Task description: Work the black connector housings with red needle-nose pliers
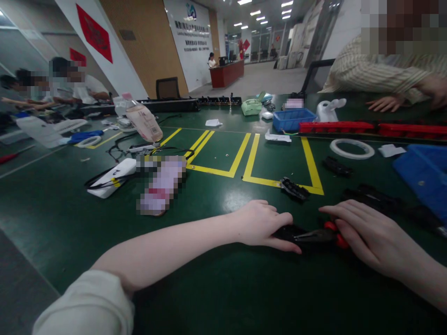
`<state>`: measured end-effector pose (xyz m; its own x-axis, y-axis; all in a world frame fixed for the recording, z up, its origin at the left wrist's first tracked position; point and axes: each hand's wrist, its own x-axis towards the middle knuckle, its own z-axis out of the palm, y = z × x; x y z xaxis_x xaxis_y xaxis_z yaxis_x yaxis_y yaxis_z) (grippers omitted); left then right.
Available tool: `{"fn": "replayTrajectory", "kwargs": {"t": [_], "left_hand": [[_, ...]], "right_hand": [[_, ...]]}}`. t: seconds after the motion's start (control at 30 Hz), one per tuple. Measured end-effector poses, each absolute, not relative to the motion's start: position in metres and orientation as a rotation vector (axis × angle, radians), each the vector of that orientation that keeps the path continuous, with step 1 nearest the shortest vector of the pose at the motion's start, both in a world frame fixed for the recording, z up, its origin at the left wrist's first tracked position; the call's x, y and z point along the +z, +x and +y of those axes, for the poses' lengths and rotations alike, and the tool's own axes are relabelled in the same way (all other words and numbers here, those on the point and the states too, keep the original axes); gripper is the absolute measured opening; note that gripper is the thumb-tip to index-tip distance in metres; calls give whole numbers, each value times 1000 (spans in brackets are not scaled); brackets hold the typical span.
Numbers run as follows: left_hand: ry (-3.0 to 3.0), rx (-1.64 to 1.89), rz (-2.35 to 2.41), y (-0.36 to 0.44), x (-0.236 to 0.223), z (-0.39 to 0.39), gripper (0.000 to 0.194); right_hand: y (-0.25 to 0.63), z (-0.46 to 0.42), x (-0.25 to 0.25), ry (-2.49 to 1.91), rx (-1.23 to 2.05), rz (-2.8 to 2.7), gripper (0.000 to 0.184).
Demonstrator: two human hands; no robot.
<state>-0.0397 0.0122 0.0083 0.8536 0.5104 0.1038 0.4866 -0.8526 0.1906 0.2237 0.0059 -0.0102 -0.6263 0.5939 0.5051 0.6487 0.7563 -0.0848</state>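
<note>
My left hand [261, 224] is closed on a black part [287, 232], its thumb below and fingers above; most of the part is hidden. In my right hand [373, 239] is a pair of pliers [316, 236] with red grips, the jaws pointing left at the black part. Whether the jaws bite on it I cannot tell. Just beyond my hands lies a small black plastic piece [294, 189] across a yellow tape line. Another black piece [337, 166] is farther right, and a larger dark part [373, 197] lies behind my right hand.
A blue bin [424, 174] stands at the right edge, near a roll of white tape [352, 149]. Long red strips [338, 127] lie farther back beside a blue basket [293, 120]. On the left are a phone [163, 184], a white box [112, 177] and a bottle [144, 122]. A co-worker's hand [386, 103] rests opposite.
</note>
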Motion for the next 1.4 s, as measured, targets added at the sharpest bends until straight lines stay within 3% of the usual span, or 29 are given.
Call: {"fn": "replayTrajectory", "kwargs": {"t": [0.33,1.4], "left_hand": [[2910,246,784,-40,8,12,53],[2862,184,828,-40,14,7,46]], "right_hand": [[224,6,-11,-954,-13,-2435,22],[222,5,-3,-864,-198,-2555,20]]}}
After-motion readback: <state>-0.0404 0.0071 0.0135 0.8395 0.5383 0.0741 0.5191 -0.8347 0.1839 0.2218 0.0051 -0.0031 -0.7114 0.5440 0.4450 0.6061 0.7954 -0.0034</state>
